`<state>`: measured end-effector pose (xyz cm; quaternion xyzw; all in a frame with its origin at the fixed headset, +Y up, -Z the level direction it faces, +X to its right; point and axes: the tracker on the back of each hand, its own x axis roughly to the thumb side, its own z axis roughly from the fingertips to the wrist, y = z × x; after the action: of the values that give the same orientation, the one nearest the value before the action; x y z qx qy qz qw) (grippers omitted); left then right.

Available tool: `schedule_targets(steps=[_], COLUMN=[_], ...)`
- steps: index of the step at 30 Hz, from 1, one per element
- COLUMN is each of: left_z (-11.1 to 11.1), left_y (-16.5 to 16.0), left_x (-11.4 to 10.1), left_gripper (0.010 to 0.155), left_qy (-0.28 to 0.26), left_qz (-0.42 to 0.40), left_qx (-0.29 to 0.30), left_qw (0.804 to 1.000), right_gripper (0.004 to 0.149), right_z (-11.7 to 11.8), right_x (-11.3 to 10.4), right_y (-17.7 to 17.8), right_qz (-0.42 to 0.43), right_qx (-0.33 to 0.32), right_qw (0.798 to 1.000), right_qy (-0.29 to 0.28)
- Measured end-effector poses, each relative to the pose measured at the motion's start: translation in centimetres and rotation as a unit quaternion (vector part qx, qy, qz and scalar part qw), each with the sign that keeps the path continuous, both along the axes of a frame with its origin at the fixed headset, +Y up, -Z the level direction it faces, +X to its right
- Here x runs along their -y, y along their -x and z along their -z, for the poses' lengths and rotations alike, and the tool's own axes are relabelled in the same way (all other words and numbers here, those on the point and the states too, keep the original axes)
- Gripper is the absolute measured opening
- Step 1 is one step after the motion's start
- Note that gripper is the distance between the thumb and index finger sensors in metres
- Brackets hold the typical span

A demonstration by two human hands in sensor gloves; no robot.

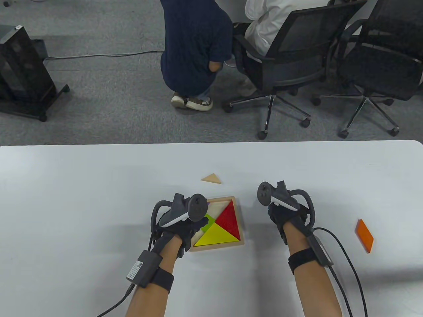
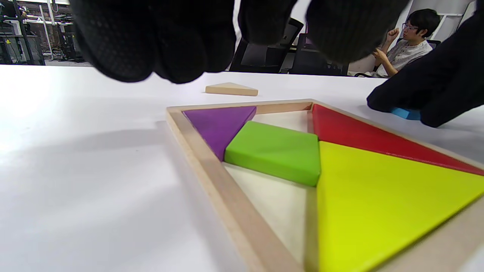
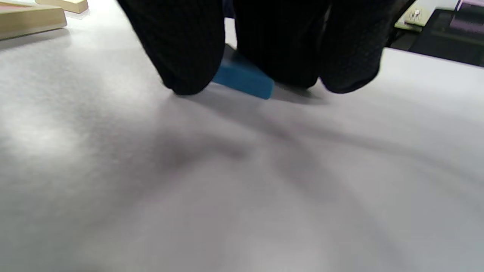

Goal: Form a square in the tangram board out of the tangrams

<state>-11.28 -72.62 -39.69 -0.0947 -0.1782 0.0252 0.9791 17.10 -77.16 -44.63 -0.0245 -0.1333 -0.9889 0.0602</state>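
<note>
The wooden tangram board (image 1: 238,222) holds a red triangle (image 1: 229,218), a yellow triangle (image 1: 218,236), a green square (image 2: 276,151) and a purple triangle (image 2: 221,121). My left hand (image 1: 193,228) hovers over the board's left side with its fingers (image 2: 151,41) loosely curled and holding nothing. To the right of the board, my right hand (image 1: 276,214) is down on the table. Its fingertips (image 3: 185,56) grip a small blue piece (image 3: 242,77). Beyond the board lies a tan triangle (image 1: 211,178), and an orange parallelogram (image 1: 364,235) lies far right.
The white table (image 1: 82,198) ends at a far edge, with grey floor behind. Two office chairs (image 1: 290,59) stand there with two people, one seated. A black stand (image 1: 23,72) is at the far left. Cables trail from both wrists.
</note>
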Motion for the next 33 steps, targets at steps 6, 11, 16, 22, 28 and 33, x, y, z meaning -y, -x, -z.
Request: schedule_targets(steps=[6, 11, 16, 22, 28, 33], left_z=[0.1, 0.2, 0.3, 0.4, 0.4, 0.3], left_y=[0.3, 0.7, 1.1, 1.3, 1.2, 1.0], left_x=[0.0, 0.0, 0.1, -0.1, -0.7, -1.3], left_gripper=[0.072, 0.072, 0.072, 0.072, 0.073, 0.074], left_qy=[-0.001, -0.001, -0.001, -0.005, -0.01, -0.01], left_qz=[0.0, -0.005, -0.011, -0.023, -0.052, -0.097], left_qx=[-0.002, -0.005, -0.007, -0.006, 0.0, 0.012], left_qw=[1.0, 1.0, 1.0, 1.0, 0.999, 0.995], right_gripper=[0.058, 0.06, 0.058, 0.058, 0.059, 0.059], right_z=[0.0, 0.1, 0.2, 0.0, -0.7, -2.0], right_x=[0.0, 0.2, 0.2, -0.2, -2.0, -4.3], right_y=[0.6, -0.1, -0.8, -1.3, -0.7, 0.1], right_qz=[-0.021, 0.012, 0.045, 0.112, 0.177, 0.264], right_qx=[-0.023, -0.013, -0.008, -0.007, -0.029, -0.059], right_qw=[0.999, 0.999, 0.998, 0.993, 0.982, 0.959], right_qy=[-0.01, -0.028, -0.031, -0.039, -0.059, -0.084])
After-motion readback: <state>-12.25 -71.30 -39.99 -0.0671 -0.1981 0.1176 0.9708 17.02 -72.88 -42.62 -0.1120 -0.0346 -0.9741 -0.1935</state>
